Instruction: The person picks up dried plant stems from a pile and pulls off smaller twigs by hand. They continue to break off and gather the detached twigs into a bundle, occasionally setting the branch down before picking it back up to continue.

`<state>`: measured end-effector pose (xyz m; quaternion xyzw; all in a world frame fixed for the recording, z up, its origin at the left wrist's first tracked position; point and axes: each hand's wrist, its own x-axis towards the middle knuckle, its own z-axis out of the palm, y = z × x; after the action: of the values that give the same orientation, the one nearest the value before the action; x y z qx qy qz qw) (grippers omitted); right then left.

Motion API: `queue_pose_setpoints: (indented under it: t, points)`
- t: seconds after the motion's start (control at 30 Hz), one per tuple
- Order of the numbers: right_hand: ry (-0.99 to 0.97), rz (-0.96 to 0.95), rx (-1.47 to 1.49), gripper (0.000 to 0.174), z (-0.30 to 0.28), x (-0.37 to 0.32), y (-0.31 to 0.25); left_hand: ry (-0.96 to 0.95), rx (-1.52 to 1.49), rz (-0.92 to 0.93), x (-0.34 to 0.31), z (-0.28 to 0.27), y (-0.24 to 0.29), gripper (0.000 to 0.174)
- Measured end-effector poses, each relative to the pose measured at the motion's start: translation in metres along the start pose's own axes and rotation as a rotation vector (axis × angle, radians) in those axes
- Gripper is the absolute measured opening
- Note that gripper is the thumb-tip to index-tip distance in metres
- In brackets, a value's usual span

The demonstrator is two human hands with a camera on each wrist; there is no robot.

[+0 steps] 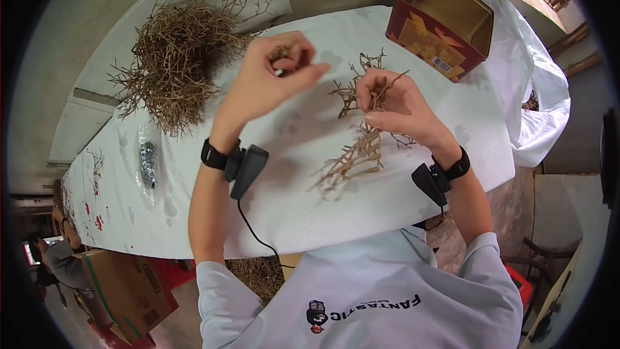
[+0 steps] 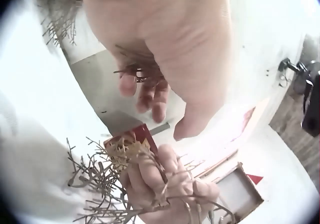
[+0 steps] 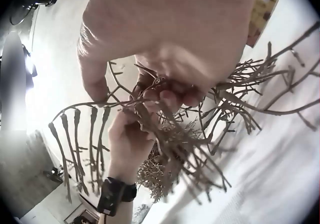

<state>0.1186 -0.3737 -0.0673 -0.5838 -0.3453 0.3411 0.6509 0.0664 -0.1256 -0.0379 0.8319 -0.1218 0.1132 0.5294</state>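
Observation:
My left hand is raised over the white-covered table, its fingers curled round some short brown twigs, with the thumb held out straight. To its right, my right hand grips a loose bunch of dry, branching twigs. These stick out on both sides of the fingers and hang down toward the table. In the right wrist view a thin branched stem crosses by the thumb tip, with several side shoots hanging from it. The palm hides part of the bunch there.
A big tangled heap of dry twigs lies at the back left. In front of it is a clear plastic bag with dark contents. A red and gold tin box stands at the back right, beside a white plastic bag.

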Motion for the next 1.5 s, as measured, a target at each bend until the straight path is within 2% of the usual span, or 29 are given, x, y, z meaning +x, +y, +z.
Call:
queue_pose_setpoints:
  t: [0.03,0.13,0.3,0.43,0.53,0.57,0.67,0.83,1.0,1.1,1.23,1.37,1.5]
  points:
    - [0.000,0.001,0.001,0.038,0.001,0.001,0.002,0.004,-0.037,0.091,-0.002,0.008,0.011,0.031]
    - [0.005,-0.112,0.142,0.049,0.005,0.002,0.009,-0.104,0.065,0.111,-0.007,0.020,0.023,0.027]
    - [-0.015,-0.036,0.144,0.054,0.000,0.002,0.007,-0.172,0.166,0.137,-0.013,0.031,0.028,0.016]
    - [0.090,-0.076,0.133,0.048,-0.004,0.006,0.012,-0.193,0.192,0.122,-0.011,0.024,0.026,0.008]
    - [0.163,-0.082,0.012,0.030,-0.011,0.006,0.007,-0.153,0.028,0.082,-0.011,0.020,0.021,0.005]
    - [0.163,-0.082,0.013,0.030,-0.014,0.006,0.006,-0.132,-0.054,0.061,-0.011,0.019,0.020,0.005]
    - [0.133,-0.052,-0.066,0.017,-0.020,0.004,0.004,-0.154,-0.038,-0.038,-0.011,0.016,0.021,0.011]
    - [0.144,-0.080,-0.069,0.016,-0.016,0.004,0.004,-0.240,-0.023,-0.202,-0.012,0.022,0.034,0.023]
    - [0.242,-0.068,0.001,0.017,-0.011,0.005,0.001,-0.177,0.064,-0.130,-0.015,0.042,0.019,0.029]
    - [0.275,-0.080,-0.039,0.017,-0.012,0.004,0.000,-0.045,-0.037,-0.086,-0.011,0.047,0.009,0.041]
    - [0.223,-0.131,0.085,0.018,-0.022,0.005,0.005,-0.101,-0.058,-0.026,-0.013,0.041,0.008,0.047]
    - [0.175,-0.038,0.199,0.019,-0.029,0.000,-0.002,-0.141,-0.262,-0.050,-0.014,0.040,0.007,0.034]
    - [0.120,0.033,0.334,0.023,-0.029,-0.003,-0.006,-0.215,-0.248,-0.132,-0.016,0.032,0.011,0.030]
